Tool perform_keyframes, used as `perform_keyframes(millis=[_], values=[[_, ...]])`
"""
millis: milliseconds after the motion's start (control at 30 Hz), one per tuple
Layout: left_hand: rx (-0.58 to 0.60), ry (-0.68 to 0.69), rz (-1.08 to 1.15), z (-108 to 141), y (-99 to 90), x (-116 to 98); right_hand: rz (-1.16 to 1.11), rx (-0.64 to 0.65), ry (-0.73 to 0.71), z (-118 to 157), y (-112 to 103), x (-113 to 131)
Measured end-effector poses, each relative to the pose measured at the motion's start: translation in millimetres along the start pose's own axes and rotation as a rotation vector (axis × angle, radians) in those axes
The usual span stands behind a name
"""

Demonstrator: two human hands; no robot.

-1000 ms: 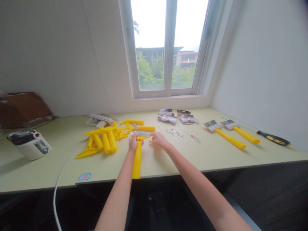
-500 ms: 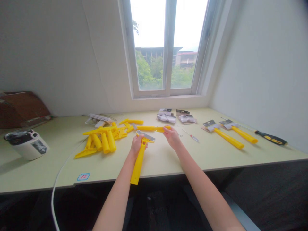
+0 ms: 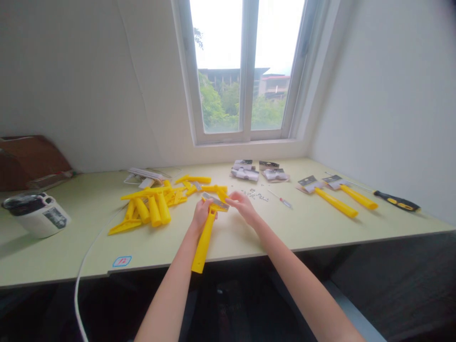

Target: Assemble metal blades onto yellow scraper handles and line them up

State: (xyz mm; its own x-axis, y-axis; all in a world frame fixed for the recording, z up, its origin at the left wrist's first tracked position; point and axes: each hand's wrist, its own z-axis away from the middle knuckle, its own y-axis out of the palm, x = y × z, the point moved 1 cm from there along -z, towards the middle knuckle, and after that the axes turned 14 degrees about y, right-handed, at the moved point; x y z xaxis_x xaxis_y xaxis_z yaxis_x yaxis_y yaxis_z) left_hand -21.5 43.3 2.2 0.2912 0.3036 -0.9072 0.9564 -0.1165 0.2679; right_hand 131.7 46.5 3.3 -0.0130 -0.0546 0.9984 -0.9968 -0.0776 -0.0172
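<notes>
Gripping a yellow plastic scraper handle (image 3: 204,242) in the left hand (image 3: 201,216), fingers wrapped closed round its neck, steel blade (image 3: 215,202) up top. And the other hand?

Right hand (image 3: 244,206) has moved in beside the blade, thumb and fingertips (image 3: 231,198) pressed together. What they pinch, if anything, I can't tell.

Where's the long yellow bar (image 3: 213,188) it carried a moment ago?

Now just past the blade, its end close to those fingertips, no longer out to the right.

What's beyond?

A heap of yellow plastic parts (image 3: 155,211) to the left; loose screws (image 3: 254,194) and a small screwdriver (image 3: 280,201) to the right; then carded blades (image 3: 245,171) and two assembled scrapers (image 3: 337,202) along the table.
</notes>
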Motion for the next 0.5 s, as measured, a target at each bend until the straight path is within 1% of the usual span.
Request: perform_keyframes(millis=[67, 100, 167, 233, 333, 500], values=[[0.004, 0.001, -0.012, 0.2, 0.4, -0.6, 0.089, -0.029, -0.022, 0.2, -0.6, 0.3], [0.005, 0.0, -0.019, 0.1, 0.3, -0.4, 0.099, -0.038, -0.016, -0.1, -1.2, 0.8], [0.009, -0.004, -0.031, -0.4, -0.3, 0.8, 0.059, -0.061, 0.022, -0.9, -3.0, 1.8], [0.011, -0.011, -0.039, -1.0, -1.2, 2.6, -0.038, -0.059, 0.072, -1.5, -4.6, 2.4], [0.019, -0.01, -0.04, -1.7, -2.2, 4.6, -0.15, 0.032, 0.115, -0.6, -4.2, 2.0], [0.028, 0.003, -0.041, -1.3, -2.6, 5.2, -0.138, 0.165, 0.181, 5.6, 1.5, 1.7]])
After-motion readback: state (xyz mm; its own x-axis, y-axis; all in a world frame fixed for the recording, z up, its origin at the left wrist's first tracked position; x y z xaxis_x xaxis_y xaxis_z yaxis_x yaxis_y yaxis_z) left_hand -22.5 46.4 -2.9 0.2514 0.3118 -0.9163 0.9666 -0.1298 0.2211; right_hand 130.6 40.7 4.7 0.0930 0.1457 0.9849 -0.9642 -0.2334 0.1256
